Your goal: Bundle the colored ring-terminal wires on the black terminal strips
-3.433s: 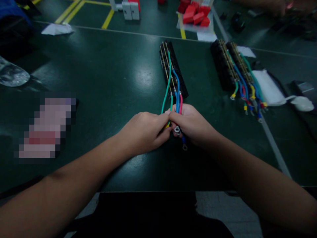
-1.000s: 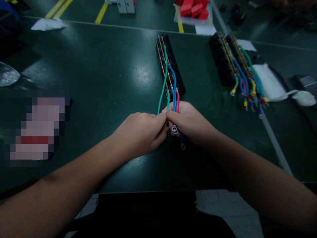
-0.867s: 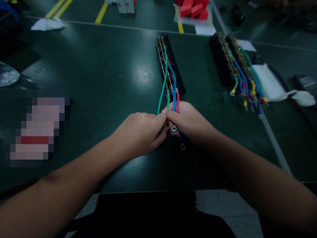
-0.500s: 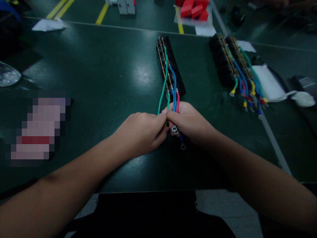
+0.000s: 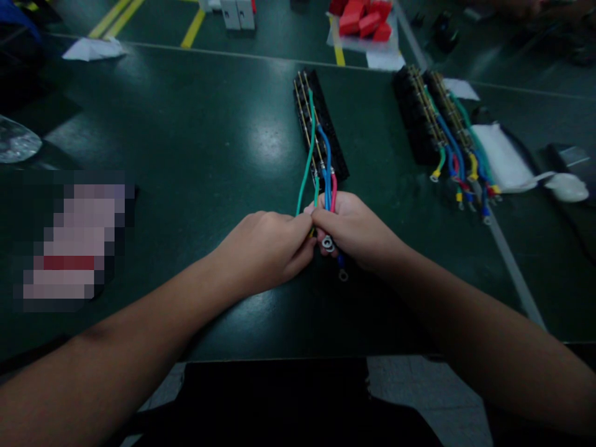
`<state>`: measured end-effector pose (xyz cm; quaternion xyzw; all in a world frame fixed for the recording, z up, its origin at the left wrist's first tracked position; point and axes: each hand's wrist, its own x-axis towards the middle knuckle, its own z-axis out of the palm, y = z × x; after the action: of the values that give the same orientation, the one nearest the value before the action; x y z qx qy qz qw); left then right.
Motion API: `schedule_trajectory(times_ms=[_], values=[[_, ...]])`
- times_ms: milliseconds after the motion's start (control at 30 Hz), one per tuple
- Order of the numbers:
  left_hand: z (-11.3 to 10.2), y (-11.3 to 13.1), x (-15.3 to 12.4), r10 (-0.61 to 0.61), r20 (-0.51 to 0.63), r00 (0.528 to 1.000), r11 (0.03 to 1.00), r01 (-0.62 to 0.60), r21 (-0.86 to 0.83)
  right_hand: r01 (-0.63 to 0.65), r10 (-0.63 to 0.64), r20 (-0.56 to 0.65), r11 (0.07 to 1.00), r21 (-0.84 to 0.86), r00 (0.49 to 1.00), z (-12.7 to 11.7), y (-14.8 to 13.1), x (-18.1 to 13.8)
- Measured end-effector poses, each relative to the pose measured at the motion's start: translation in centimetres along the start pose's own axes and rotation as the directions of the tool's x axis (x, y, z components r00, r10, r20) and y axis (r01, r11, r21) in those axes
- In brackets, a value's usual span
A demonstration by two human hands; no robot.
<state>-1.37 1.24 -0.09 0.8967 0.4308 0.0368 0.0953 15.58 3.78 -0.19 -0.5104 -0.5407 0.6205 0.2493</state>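
A black terminal strip with metal rods along it lies on the dark green table, its near end close to my hands. Green wires, blue wires and a red wire run from it toward me. My left hand is closed on the green wires, thumb and fingers pinching near their ends. Pressed against it, my right hand grips the blue and red wires. Bare ring terminals and one with a blue sleeve stick out below the right fingers. The green wires' ends are mostly hidden.
Two similar wired black strips lie at the right, beside a white pad and a white mouse-like object. Red parts on plastic and grey boxes stand at the back. A blurred-out flat object lies left.
The hands and wires hold almost the same pose. Only a slight shift of the camera view shows.
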Motion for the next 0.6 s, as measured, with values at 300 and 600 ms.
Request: schedule_trajectory(times_ms=[300, 600], values=[[-0.08, 0.08, 0.11, -0.01, 0.005, 1.0, 1.0, 0.01, 0.018, 0.008, -0.008, 0.01, 1.0, -0.001, 1.0, -0.08, 0.05, -0.07], [0.27, 0.08, 0.05, -0.041, -0.057, 0.998, 0.999, 0.041, 0.004, 0.012, -0.012, 0.006, 1.0, -0.006, 1.0, -0.05, 0.11, 0.05]])
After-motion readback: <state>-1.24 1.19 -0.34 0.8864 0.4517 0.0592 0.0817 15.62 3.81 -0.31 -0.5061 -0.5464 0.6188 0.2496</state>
